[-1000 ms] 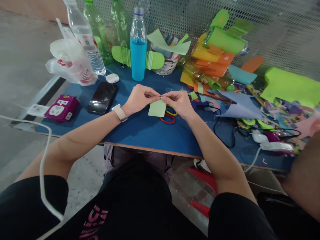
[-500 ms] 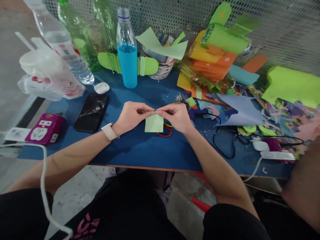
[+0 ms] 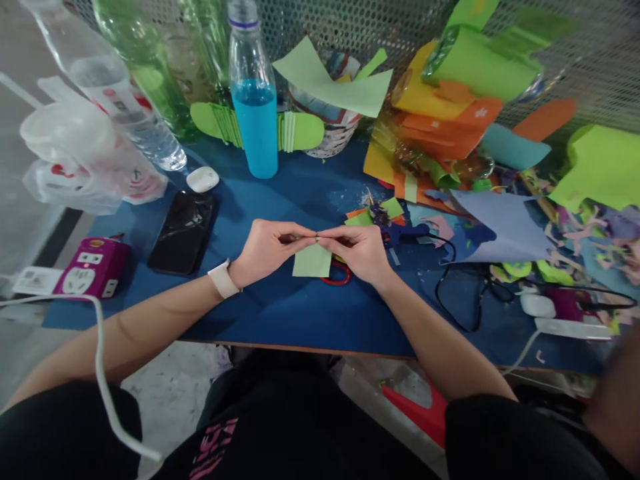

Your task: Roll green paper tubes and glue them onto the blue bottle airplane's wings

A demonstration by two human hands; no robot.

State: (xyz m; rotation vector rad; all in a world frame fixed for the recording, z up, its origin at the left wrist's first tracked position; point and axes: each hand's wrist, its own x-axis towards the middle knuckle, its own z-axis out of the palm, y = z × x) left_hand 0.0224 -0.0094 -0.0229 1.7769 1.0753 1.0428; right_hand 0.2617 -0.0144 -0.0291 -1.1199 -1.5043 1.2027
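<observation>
The pale green paper looks light and thin — probably easy to crease and easy to tear — so a fingertip pinch near an edge should suit it better than a full grip. The left hand and right hand are both pinched narrow on its top edge, their fingertips nearly meeting. The rest extends below the fingers, over the tabletop, with a red handle loop showing beside its lower right corner.

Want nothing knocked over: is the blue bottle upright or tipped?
Upright: the blue bottle stands on the table, its neck pointing up.
</observation>
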